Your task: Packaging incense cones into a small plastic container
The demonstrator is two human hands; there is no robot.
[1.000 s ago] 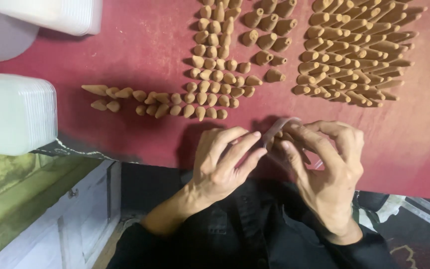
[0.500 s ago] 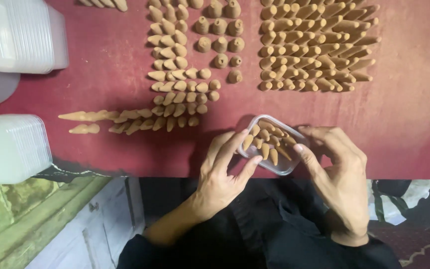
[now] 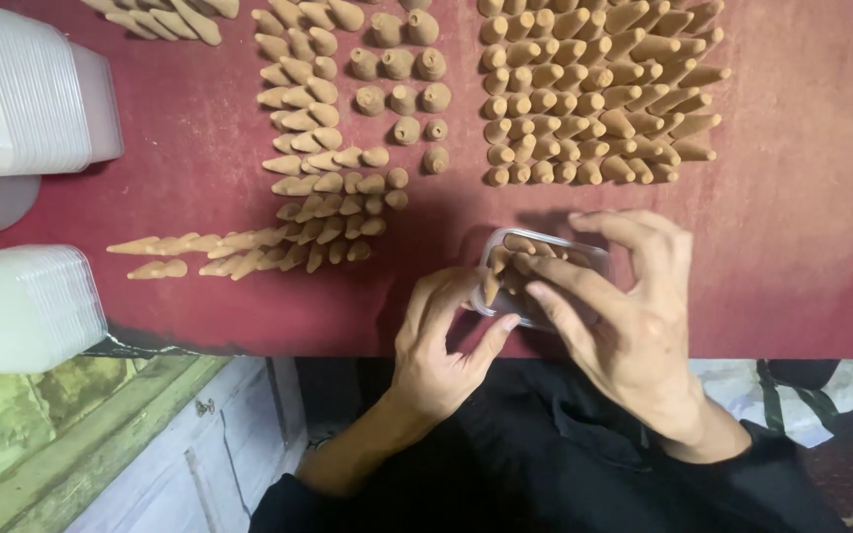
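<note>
A small clear plastic box (image 3: 545, 265) sits at the near edge of the desk (image 3: 802, 247), holding a few tan cone-shaped pieces (image 3: 517, 259). The right hand (image 3: 634, 316) lies over it from the right, its fingers (image 3: 565, 286) spread and curled across the box's top and near side, gripping it. The left hand (image 3: 441, 345) meets it from the left, fingertips and thumb closed on the box's left corner and touching a cone there. Most of the box is covered by the two hands, so how many cones lie inside cannot be made out.

Beyond the box, a block of cones (image 3: 594, 89) is laid in tight rows at the far right, its top cut off by the frame. In the middle stands a loose group of upright cones (image 3: 402, 94), and to the left of it run slanting rows of lying cones (image 3: 323, 148), trailing off into a line of longer, thinner ones (image 3: 199, 247). Stacks of white plastic containers (image 3: 22, 99) rest at the far left, one stack (image 3: 22, 306) overhanging the desk's edge.

The desk is covered in dark red cloth. Below it shows a pale painted cabinet (image 3: 199, 444), and the person's dark clothing (image 3: 545, 464).
</note>
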